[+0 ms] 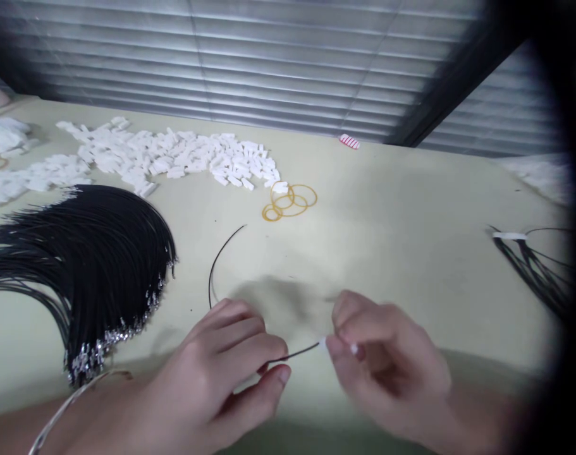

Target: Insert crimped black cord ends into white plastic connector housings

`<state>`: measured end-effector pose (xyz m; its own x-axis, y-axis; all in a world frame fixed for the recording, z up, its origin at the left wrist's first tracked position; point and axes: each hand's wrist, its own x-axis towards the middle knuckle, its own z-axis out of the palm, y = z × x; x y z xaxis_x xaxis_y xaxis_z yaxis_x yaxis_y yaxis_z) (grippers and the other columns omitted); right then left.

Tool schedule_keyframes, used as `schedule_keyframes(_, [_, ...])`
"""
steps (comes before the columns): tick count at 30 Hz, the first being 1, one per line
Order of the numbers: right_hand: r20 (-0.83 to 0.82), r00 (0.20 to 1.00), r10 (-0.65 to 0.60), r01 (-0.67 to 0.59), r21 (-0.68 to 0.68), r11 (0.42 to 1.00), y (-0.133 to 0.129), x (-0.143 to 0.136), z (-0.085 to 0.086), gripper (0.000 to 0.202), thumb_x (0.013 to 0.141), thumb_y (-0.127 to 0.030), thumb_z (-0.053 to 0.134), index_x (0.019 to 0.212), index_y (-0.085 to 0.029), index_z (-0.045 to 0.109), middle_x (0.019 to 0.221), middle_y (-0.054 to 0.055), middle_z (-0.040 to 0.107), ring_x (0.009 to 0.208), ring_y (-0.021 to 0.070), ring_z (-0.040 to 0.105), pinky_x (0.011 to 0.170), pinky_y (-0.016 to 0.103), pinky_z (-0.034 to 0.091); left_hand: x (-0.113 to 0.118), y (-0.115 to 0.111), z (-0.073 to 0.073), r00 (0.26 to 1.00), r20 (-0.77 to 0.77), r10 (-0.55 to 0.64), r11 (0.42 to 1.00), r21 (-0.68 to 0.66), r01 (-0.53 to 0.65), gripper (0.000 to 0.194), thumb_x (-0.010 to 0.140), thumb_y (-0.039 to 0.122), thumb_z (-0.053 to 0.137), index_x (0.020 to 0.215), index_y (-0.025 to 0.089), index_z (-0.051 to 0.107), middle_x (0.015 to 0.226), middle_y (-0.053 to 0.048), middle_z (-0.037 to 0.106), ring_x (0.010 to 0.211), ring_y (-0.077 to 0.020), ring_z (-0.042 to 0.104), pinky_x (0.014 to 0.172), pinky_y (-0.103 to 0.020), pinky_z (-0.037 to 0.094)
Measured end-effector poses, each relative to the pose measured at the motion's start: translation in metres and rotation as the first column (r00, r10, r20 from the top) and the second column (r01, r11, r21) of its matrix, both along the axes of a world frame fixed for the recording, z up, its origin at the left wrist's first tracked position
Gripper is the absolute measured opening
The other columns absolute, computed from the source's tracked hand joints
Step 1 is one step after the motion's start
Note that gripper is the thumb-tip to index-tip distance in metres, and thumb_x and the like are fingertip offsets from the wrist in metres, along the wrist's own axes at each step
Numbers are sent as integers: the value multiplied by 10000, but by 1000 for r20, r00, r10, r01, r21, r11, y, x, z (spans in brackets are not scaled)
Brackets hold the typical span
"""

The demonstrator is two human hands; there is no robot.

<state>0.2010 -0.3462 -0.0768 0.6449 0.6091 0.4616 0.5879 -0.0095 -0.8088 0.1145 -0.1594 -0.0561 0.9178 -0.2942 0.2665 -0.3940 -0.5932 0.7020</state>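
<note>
My left hand [231, 366] pinches a thin black wire [297, 352] between thumb and fingers. One end of the wire curves up and away behind this hand over the table. Its other end runs right to a small white connector [322, 342], which my right hand [387, 363] grips with thumb and fingertips. Another small white piece shows between the right fingers, though its kind is unclear. To the left of my left hand lies a thick bundle of black wires [112, 253] with shiny metal terminals at their ends.
Many white connectors [174, 151] are heaped along the back left of the table [387, 221]. Yellow rubber bands [300, 213] lie mid-table. A tied bunch of black wires [529, 268] is at right. A red-and-white striped item [349, 141] rests near the window blinds [269, 57].
</note>
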Motion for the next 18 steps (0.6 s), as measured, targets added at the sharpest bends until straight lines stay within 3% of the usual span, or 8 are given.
schedule_keyframes(2, [-321, 934, -157, 174, 25, 984, 4, 10, -1, 162, 794, -116, 543, 729, -191, 416, 590, -41, 406, 536, 48, 396, 477, 186, 339, 0, 1, 1, 1000, 5, 28, 1000, 6, -28, 151, 817, 62, 545, 944, 137, 576, 760, -28, 593, 787, -129, 521, 718, -264, 446])
schedule_keyframes(4, [-583, 770, -259, 331, 18, 944, 9, 20, -3, 183, 816, -217, 570, 711, -189, 423, 579, -43, 383, 522, 47, 371, 466, 180, 326, -1, 2, 1, 999, 18, 48, 999, 0, -48, 187, 816, 62, 549, 987, 133, 577, 807, -36, 608, 826, -131, 530, 753, -262, 455])
schedule_keyframes(7, [-759, 594, -265, 470, 61, 880, 15, 32, -7, 183, 810, -296, 593, 750, -196, 452, 614, -39, 414, 541, 52, 403, 473, 173, 354, -1, 2, 1, 999, 23, 39, 999, -12, -39, 222, 822, 50, 535, 1023, 136, 573, 822, -38, 614, 840, -131, 544, 763, -260, 461])
schedule_keyframes(10, [-746, 608, -270, 511, 109, 852, 16, 35, -10, 165, 793, -308, 623, 827, -199, 503, 741, -21, 512, 639, 53, 499, 562, 165, 437, 0, 2, 2, 999, 26, -26, 999, -28, 27, 261, 832, 36, 501, 1065, 136, 563, 794, -40, 610, 809, -132, 563, 746, -266, 472])
schedule_keyframes(14, [-767, 602, -223, 532, 177, 828, 15, 37, -13, 198, 769, -302, 652, 850, -186, 513, 867, -6, 554, 765, 52, 558, 713, 168, 497, 1, 4, 7, 979, 32, -202, 979, -12, 203, 295, 835, 53, 493, 1114, 129, 553, 743, -45, 612, 755, -138, 580, 733, -268, 501])
schedule_keyframes(18, [-778, 587, -223, 532, 163, 831, 15, 40, -14, 185, 777, -291, 637, 852, -200, 494, 917, 0, 560, 869, 75, 585, 841, 231, 521, -4, 9, 9, 945, 12, -326, 943, 71, 325, 265, 824, 143, 572, 1078, 216, 593, 721, -13, 624, 777, -136, 596, 820, -250, 516])
